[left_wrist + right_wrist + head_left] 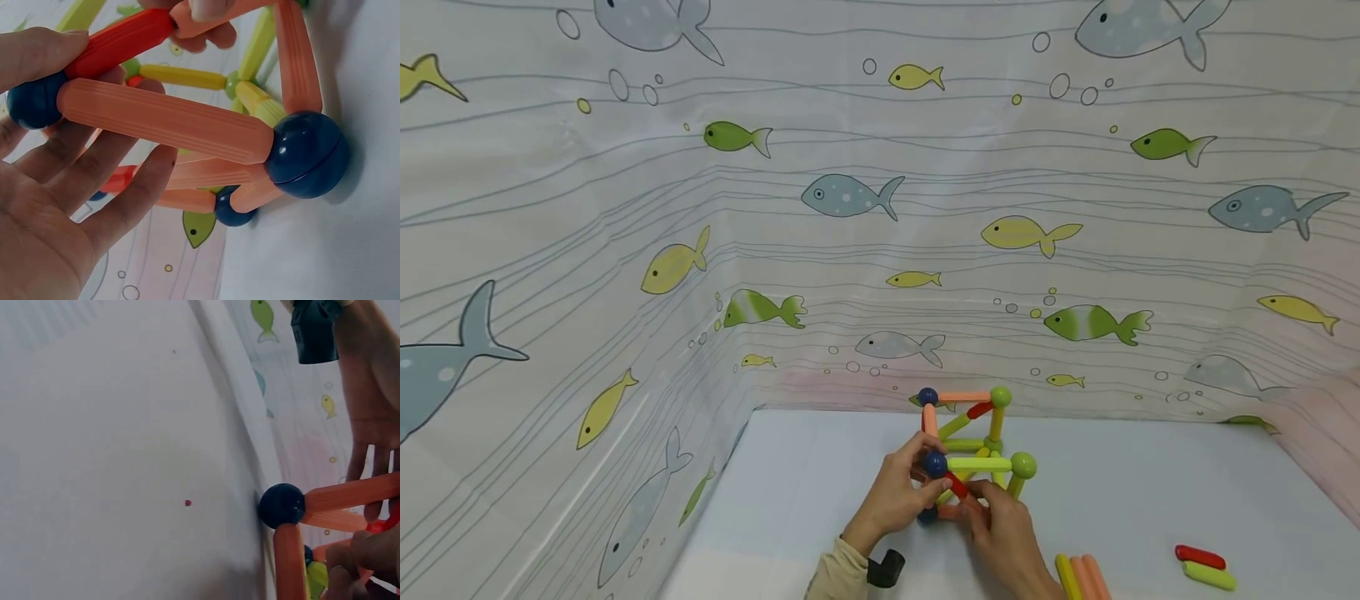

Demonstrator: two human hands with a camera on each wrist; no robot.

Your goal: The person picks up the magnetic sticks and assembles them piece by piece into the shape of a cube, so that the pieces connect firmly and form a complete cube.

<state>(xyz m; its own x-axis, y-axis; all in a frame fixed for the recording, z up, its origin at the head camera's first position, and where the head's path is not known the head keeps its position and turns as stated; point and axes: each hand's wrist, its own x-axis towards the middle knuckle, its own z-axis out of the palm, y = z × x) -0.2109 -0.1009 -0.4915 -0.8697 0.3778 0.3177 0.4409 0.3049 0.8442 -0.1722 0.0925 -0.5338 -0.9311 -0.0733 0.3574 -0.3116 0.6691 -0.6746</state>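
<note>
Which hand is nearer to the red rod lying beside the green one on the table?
Right. The right hand is left of that red rod, at the built frame; the left hand is farther away, at the frame's left side.

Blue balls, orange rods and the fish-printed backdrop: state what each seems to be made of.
Blue balls: likely hard, glossy plastic; one shows bright highlights and a seam line around it.
Orange rods: probably moulded plastic, more satin than glossy, with straight grooves running lengthwise.
Fish-printed backdrop: a thin, flexible sheet, judging by its soft creases; fabric or vinyl, I cannot tell.
</note>
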